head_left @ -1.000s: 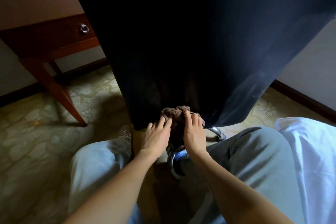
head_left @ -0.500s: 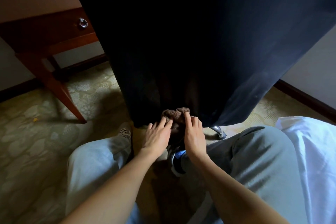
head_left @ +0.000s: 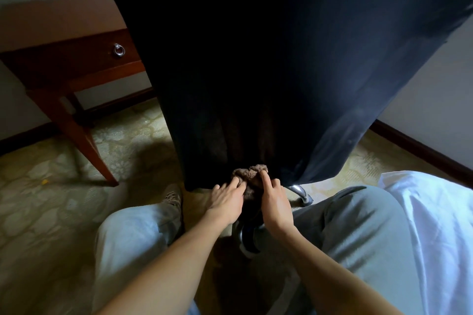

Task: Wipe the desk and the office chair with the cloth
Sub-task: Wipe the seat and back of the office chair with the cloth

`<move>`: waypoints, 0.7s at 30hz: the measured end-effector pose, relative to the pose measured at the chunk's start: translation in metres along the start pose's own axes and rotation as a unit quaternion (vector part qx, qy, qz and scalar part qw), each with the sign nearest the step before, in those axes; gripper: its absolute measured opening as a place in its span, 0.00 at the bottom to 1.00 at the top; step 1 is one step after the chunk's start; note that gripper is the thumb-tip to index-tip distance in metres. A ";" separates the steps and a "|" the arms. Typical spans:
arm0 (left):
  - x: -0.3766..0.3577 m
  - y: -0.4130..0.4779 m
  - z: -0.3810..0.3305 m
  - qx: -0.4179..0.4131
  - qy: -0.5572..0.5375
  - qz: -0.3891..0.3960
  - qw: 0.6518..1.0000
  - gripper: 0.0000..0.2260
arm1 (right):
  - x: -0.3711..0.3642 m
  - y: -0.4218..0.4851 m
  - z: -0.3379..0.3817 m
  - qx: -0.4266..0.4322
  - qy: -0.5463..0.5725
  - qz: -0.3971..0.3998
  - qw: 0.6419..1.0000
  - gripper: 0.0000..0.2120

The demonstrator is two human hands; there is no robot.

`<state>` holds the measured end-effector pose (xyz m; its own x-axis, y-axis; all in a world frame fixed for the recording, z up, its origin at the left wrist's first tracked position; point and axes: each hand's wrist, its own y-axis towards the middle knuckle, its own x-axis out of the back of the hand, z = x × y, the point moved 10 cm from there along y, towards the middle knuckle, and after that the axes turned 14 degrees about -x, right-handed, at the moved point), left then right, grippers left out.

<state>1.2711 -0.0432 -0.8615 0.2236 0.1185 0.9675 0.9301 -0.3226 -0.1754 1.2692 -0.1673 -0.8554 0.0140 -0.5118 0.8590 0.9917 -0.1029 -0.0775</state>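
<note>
The office chair's dark back [head_left: 281, 59] fills the middle of the view, seen from behind and close up. A brown fluffy cloth [head_left: 249, 174] is pressed against its lower edge. My left hand [head_left: 226, 201] and my right hand [head_left: 275, 202] both hold the cloth, fingers on it from either side. The wooden desk [head_left: 71, 59] with a ring-pull drawer stands at the left against the wall. A chrome leg of the chair base [head_left: 302, 193] shows just right of my right hand.
My knees in grey trousers frame the hands, with a shoe [head_left: 248, 240] between them. A white sheet [head_left: 440, 225] lies at the right. Patterned floor [head_left: 46, 212] spreads to the left, and a dark skirting board [head_left: 422, 151] runs along the right wall.
Both hands stay on the cloth at the chair back's lower edge; the fingers have shifted slightly on it. The view has dropped a little.
</note>
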 end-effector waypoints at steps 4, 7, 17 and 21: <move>0.024 -0.005 -0.011 -0.024 0.012 0.007 1.000 0.24 | 0.021 -0.009 0.004 0.028 -0.020 -0.001 0.999 0.30; 0.042 -0.026 -0.011 -0.018 -0.019 -0.017 1.000 0.25 | 0.041 -0.020 0.021 0.064 0.015 -0.026 0.998 0.28; 0.146 -0.115 -0.005 -0.061 -0.007 -0.276 0.959 0.23 | 0.132 -0.064 0.090 0.191 0.092 -0.175 0.961 0.18; 0.194 -0.141 0.006 -0.065 -0.001 -0.355 0.933 0.20 | 0.178 -0.077 0.132 0.231 0.115 -0.236 0.937 0.16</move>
<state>1.1850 0.0312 -0.6498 -0.4348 0.3461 0.8313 0.8011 -0.2729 0.5326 1.2121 -0.1381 -0.6302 -0.4155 -0.6785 0.6058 0.8303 -0.0110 0.5572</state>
